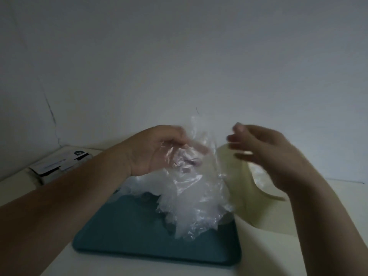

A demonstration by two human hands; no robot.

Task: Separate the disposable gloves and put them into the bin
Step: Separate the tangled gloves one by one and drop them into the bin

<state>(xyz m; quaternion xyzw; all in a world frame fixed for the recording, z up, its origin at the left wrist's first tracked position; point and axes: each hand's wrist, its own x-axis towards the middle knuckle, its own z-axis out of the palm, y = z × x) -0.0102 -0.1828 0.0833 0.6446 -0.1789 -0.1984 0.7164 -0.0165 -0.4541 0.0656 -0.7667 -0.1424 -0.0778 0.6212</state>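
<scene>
The left hand (157,150) held a bunch of clear gloves (191,192) up over the blue-green mat (139,232). The right hand (264,154) was loose and empty beside the bin (247,198). Most gloves were not in yet, I think.

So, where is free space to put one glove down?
The near half of the teal mat is bare, from the glove bundle to its front edge. The table right of the mat, in front of the cream bin, is bare too. Crowded: the mat's far side, where the left hand holds the bundle.
</scene>
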